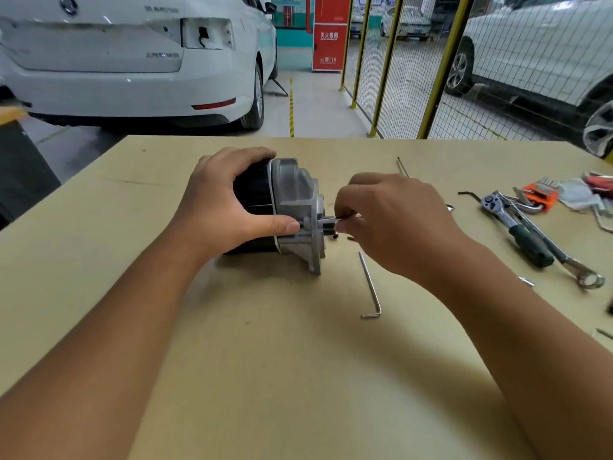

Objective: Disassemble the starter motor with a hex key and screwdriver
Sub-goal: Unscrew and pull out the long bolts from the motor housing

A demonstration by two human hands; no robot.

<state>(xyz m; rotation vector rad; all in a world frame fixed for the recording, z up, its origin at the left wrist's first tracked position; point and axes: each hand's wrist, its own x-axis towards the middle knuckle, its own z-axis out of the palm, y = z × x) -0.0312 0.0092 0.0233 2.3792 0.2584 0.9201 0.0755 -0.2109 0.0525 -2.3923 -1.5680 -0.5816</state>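
Where it lies on its side just above the middle of the frame, the starter motor (285,207) rests on the tan table (265,360), its black cylindrical body to the left and its grey cast end housing to the right. No marking on it can be read.

The left hand (225,207) curls over the black body from the left, fingers on top and the thumb pressed along the lower edge of the housing. The right hand (384,220) comes in from the right with its fingers bunched, pinching a slim metal tool (331,221) at the face of the housing; whether this is the hex key or a bolt cannot be told.

A loose L-shaped hex key (371,287) lies on the table just below the right hand. At the right of the frame lie a ratchet wrench (517,227), a ring spanner (570,260) and an orange holder of hex keys (540,194).

In the upper middle stands a red cabinet (328,31) with white Chinese characters, too blurred to read fully. At upper left is a white car (132,61), its rear lettering illegible.
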